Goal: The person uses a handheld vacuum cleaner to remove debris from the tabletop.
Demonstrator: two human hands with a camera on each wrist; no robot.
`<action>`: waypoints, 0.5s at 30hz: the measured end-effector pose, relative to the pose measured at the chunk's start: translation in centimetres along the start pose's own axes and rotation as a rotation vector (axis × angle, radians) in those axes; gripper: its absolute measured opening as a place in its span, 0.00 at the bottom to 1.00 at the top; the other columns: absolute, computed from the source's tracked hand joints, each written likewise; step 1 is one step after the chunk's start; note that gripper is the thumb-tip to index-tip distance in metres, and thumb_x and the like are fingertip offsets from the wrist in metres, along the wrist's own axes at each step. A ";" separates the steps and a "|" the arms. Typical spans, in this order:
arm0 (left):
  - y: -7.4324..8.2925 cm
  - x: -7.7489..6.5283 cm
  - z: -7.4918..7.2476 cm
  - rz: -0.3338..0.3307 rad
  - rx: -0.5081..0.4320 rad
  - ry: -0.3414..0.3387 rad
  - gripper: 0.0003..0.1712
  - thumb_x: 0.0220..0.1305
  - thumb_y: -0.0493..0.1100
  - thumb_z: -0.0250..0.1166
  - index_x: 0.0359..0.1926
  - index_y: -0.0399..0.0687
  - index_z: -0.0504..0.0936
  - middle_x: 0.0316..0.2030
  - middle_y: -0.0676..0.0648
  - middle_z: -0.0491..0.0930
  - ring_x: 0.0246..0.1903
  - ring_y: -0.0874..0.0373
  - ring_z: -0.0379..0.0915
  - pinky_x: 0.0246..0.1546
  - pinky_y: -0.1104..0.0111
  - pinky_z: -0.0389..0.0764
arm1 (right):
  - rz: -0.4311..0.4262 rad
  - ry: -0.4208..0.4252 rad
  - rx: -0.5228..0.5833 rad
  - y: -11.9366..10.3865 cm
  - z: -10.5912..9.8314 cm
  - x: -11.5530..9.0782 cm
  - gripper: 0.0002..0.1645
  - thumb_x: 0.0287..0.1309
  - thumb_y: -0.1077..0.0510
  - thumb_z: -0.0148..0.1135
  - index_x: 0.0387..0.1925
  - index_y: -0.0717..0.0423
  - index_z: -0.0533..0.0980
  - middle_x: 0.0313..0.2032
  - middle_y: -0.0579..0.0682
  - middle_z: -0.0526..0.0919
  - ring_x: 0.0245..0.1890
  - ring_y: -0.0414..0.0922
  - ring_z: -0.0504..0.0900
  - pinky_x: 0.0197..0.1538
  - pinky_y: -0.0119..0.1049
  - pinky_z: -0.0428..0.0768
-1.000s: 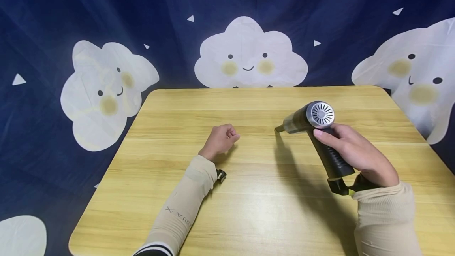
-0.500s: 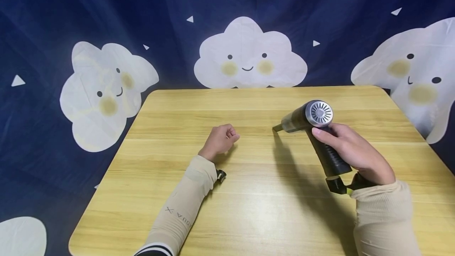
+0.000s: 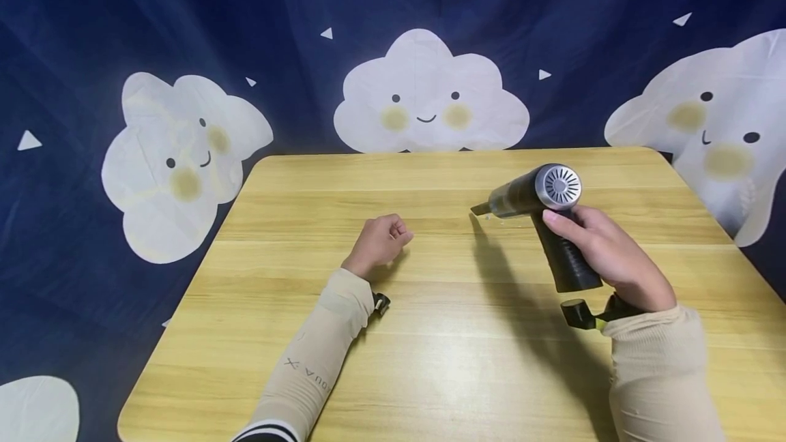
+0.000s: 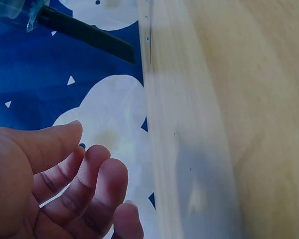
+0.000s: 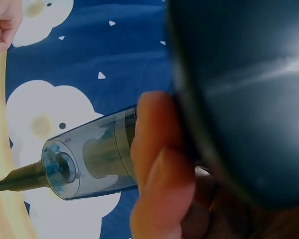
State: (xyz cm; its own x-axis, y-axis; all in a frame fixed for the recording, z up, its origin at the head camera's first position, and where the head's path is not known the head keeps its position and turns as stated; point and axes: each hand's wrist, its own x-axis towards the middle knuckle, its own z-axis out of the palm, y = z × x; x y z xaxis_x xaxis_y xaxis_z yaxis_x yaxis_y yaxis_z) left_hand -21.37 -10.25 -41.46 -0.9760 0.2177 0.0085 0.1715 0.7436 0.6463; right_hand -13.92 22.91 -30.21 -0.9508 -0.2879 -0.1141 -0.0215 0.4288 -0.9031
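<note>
Handheld vacuum (image 3: 540, 198) now lifted slightly higher vs 0.5 s ago, nozzle tip just above table (image 3: 430, 374), pointing left. R hand (image 3: 604, 254) fingers wrapped round its handle. L hand (image 3: 377, 243) loosely curled, holding nothing, resting left of vacuum, unchanged.

We see a light wooden table (image 3: 430, 360) with rounded corners. Behind it hangs a dark blue backdrop (image 3: 276, 5) printed with smiling white clouds (image 3: 430, 97) and small white triangles (image 3: 28, 140). Soft glare brightens the tabletop.
</note>
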 end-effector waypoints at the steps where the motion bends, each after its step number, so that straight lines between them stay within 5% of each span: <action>1: 0.0 0.0 0.0 -0.001 -0.001 0.000 0.10 0.64 0.47 0.63 0.28 0.49 0.77 0.25 0.50 0.78 0.22 0.57 0.72 0.30 0.65 0.74 | 0.000 0.001 0.006 0.0 0.0 0.0 0.27 0.72 0.45 0.42 0.48 0.69 0.65 0.27 0.52 0.75 0.23 0.46 0.77 0.27 0.41 0.79; 15: -0.1 0.0 0.0 0.005 0.003 -0.001 0.09 0.64 0.46 0.63 0.29 0.49 0.77 0.26 0.50 0.78 0.25 0.57 0.73 0.31 0.65 0.75 | -0.001 0.014 -0.019 0.2 -0.2 0.2 0.27 0.72 0.44 0.43 0.48 0.68 0.65 0.26 0.53 0.74 0.21 0.46 0.77 0.25 0.42 0.79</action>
State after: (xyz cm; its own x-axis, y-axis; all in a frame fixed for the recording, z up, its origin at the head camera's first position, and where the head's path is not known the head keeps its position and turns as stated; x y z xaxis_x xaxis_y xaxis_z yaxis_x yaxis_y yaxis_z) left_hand -21.37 -10.30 -41.49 -0.9750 0.2218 0.0110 0.1766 0.7444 0.6439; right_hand -14.16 23.10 -30.32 -0.9549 -0.2768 -0.1075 -0.0283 0.4451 -0.8950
